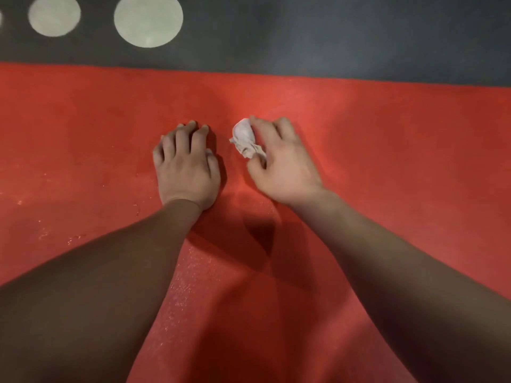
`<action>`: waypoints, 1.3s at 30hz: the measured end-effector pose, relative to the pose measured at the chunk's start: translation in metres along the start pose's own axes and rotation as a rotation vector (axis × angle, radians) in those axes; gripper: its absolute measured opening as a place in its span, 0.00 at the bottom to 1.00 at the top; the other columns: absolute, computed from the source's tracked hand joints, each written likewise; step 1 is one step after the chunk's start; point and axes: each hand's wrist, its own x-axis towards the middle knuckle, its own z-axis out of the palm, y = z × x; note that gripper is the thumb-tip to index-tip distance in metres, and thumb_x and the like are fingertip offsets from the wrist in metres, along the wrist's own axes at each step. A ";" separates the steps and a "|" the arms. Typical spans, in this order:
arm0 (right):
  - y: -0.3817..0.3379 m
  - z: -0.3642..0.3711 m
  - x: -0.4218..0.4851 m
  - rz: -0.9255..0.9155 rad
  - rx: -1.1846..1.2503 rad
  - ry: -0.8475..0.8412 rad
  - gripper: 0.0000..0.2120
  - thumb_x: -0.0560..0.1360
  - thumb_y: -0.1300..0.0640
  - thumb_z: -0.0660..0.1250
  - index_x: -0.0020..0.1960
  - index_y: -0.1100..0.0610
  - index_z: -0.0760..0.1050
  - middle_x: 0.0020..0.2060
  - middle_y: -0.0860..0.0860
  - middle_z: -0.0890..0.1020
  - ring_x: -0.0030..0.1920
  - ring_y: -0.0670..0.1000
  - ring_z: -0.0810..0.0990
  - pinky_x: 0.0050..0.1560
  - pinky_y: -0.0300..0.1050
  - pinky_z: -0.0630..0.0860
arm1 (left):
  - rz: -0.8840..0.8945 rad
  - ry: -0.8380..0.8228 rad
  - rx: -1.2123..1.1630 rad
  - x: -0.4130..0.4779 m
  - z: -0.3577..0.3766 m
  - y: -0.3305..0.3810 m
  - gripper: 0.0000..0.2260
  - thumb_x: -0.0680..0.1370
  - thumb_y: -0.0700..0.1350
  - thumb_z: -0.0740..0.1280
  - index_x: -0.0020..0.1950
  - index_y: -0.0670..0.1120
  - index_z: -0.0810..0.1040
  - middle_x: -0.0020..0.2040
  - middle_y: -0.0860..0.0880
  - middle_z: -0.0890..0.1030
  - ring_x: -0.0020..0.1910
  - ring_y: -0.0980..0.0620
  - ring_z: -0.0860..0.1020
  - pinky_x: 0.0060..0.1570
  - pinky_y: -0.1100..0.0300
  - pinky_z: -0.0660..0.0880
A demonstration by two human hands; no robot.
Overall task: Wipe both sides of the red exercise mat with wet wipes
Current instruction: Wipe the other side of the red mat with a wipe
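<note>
The red exercise mat point(387, 161) lies flat and fills most of the view. My right hand point(284, 164) holds a crumpled white wet wipe point(244, 139) between thumb and fingers and presses it onto the mat near the middle. My left hand point(186, 164) rests on the mat just to its left, fingers curled down over a second wipe, of which only a small white bit point(209, 151) shows by the thumb. Wet specks glisten on the mat at the lower left and between my forearms.
Beyond the mat's far edge is dark grey floor point(331, 34). Two pale round marks point(148, 19) sit on it at the top left. Shadows of my arms fall on the mat below my hands.
</note>
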 end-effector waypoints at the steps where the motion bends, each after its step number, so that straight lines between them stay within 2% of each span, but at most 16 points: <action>1: 0.004 -0.001 -0.008 0.040 0.006 0.054 0.22 0.71 0.55 0.63 0.66 0.56 0.72 0.54 0.56 0.75 0.54 0.60 0.75 0.58 0.53 0.73 | 0.001 -0.003 0.004 0.000 0.000 0.000 0.21 0.79 0.48 0.59 0.72 0.47 0.73 0.71 0.46 0.73 0.70 0.41 0.69 0.68 0.42 0.64; 3: 0.015 0.003 -0.026 0.153 -0.060 0.146 0.15 0.70 0.55 0.61 0.56 0.57 0.74 0.50 0.56 0.76 0.51 0.61 0.75 0.54 0.56 0.72 | 0.000 -0.010 0.002 0.001 0.000 0.001 0.21 0.78 0.48 0.59 0.71 0.47 0.73 0.71 0.46 0.73 0.70 0.41 0.69 0.67 0.42 0.64; 5: 0.026 0.011 -0.042 0.219 -0.199 0.160 0.12 0.68 0.54 0.61 0.50 0.56 0.74 0.46 0.55 0.76 0.49 0.61 0.74 0.51 0.56 0.71 | -0.004 -0.012 -0.001 0.001 0.001 0.002 0.21 0.78 0.48 0.59 0.71 0.48 0.73 0.71 0.46 0.73 0.69 0.40 0.69 0.67 0.42 0.64; 8: 0.031 0.020 -0.051 0.210 -0.312 0.187 0.11 0.68 0.53 0.62 0.49 0.56 0.75 0.44 0.55 0.75 0.47 0.60 0.72 0.49 0.56 0.69 | -0.013 -0.017 0.003 0.000 0.001 0.004 0.21 0.78 0.49 0.59 0.70 0.48 0.73 0.71 0.47 0.73 0.69 0.40 0.69 0.66 0.43 0.64; 12: 0.030 0.019 -0.048 0.196 -0.334 0.209 0.11 0.70 0.52 0.62 0.49 0.55 0.75 0.44 0.54 0.75 0.47 0.59 0.72 0.49 0.56 0.69 | -0.018 -0.038 0.026 0.003 0.001 0.006 0.20 0.79 0.49 0.58 0.69 0.48 0.73 0.71 0.47 0.72 0.69 0.41 0.69 0.67 0.42 0.63; 16: 0.030 0.018 -0.047 0.190 -0.362 0.203 0.11 0.70 0.51 0.61 0.48 0.55 0.74 0.44 0.55 0.75 0.47 0.60 0.72 0.49 0.57 0.68 | -0.026 -0.049 0.019 0.008 -0.004 0.013 0.19 0.75 0.48 0.60 0.64 0.45 0.75 0.68 0.43 0.74 0.65 0.37 0.71 0.65 0.40 0.66; 18: 0.029 0.018 -0.046 0.197 -0.361 0.201 0.11 0.70 0.51 0.60 0.48 0.56 0.74 0.44 0.55 0.75 0.46 0.60 0.71 0.49 0.57 0.68 | 0.058 -0.067 -0.055 0.015 -0.015 0.021 0.17 0.72 0.45 0.62 0.60 0.44 0.75 0.64 0.42 0.75 0.61 0.38 0.72 0.61 0.42 0.68; 21: 0.029 0.016 -0.046 0.179 -0.374 0.207 0.10 0.69 0.52 0.61 0.47 0.56 0.72 0.43 0.56 0.74 0.45 0.60 0.71 0.47 0.56 0.66 | 0.393 -0.148 -0.172 0.020 -0.028 0.035 0.12 0.76 0.46 0.63 0.56 0.44 0.77 0.57 0.43 0.77 0.56 0.39 0.74 0.56 0.43 0.72; 23: 0.031 0.016 -0.046 0.172 -0.377 0.220 0.09 0.70 0.52 0.61 0.47 0.56 0.71 0.43 0.56 0.74 0.45 0.60 0.70 0.47 0.56 0.65 | 0.546 -0.231 -0.189 0.019 -0.028 0.038 0.10 0.77 0.46 0.63 0.55 0.44 0.79 0.55 0.45 0.79 0.55 0.40 0.76 0.54 0.43 0.73; 25: 0.032 0.017 -0.047 0.168 -0.375 0.231 0.09 0.70 0.52 0.61 0.47 0.56 0.71 0.43 0.56 0.74 0.45 0.59 0.70 0.46 0.56 0.65 | 0.573 -0.261 -0.191 0.019 -0.025 0.038 0.09 0.79 0.45 0.64 0.56 0.44 0.79 0.54 0.46 0.79 0.53 0.40 0.78 0.54 0.43 0.74; 28: 0.032 0.017 -0.046 0.167 -0.379 0.229 0.09 0.71 0.52 0.62 0.47 0.56 0.72 0.43 0.55 0.74 0.45 0.59 0.70 0.47 0.56 0.65 | 0.590 -0.247 -0.195 0.024 -0.022 0.042 0.10 0.81 0.45 0.65 0.58 0.44 0.81 0.54 0.45 0.79 0.52 0.40 0.78 0.64 0.46 0.73; 29: 0.032 0.017 -0.046 0.169 -0.374 0.228 0.09 0.71 0.51 0.61 0.48 0.55 0.72 0.44 0.55 0.74 0.45 0.59 0.70 0.47 0.56 0.65 | 0.583 -0.255 -0.186 0.026 -0.022 0.044 0.10 0.80 0.46 0.65 0.59 0.44 0.81 0.53 0.44 0.78 0.51 0.40 0.78 0.63 0.46 0.73; 32: 0.033 0.018 -0.046 0.169 -0.376 0.234 0.11 0.71 0.51 0.61 0.50 0.55 0.73 0.44 0.55 0.74 0.46 0.59 0.70 0.48 0.56 0.66 | 0.509 -0.316 -0.191 0.031 -0.025 0.051 0.13 0.78 0.46 0.68 0.61 0.46 0.81 0.52 0.43 0.76 0.50 0.40 0.77 0.53 0.46 0.76; 35: 0.034 0.019 -0.047 0.172 -0.387 0.243 0.11 0.71 0.51 0.61 0.49 0.56 0.73 0.44 0.55 0.74 0.46 0.60 0.71 0.48 0.56 0.66 | 0.468 -0.387 -0.296 0.036 -0.030 0.054 0.13 0.79 0.48 0.67 0.61 0.47 0.83 0.51 0.45 0.76 0.47 0.46 0.78 0.52 0.53 0.76; 37: 0.034 0.018 -0.047 0.168 -0.386 0.250 0.10 0.71 0.51 0.61 0.48 0.56 0.73 0.44 0.55 0.74 0.46 0.60 0.71 0.48 0.57 0.66 | 0.484 -0.439 -0.321 0.039 -0.033 0.054 0.14 0.81 0.46 0.66 0.64 0.48 0.83 0.52 0.46 0.76 0.46 0.50 0.78 0.52 0.64 0.72; 39: 0.034 0.018 -0.047 0.161 -0.380 0.260 0.10 0.71 0.52 0.61 0.48 0.56 0.72 0.43 0.55 0.74 0.46 0.60 0.71 0.48 0.56 0.66 | 0.518 -0.485 -0.292 0.043 -0.035 0.052 0.16 0.80 0.42 0.64 0.67 0.47 0.82 0.53 0.45 0.76 0.48 0.50 0.77 0.52 0.69 0.67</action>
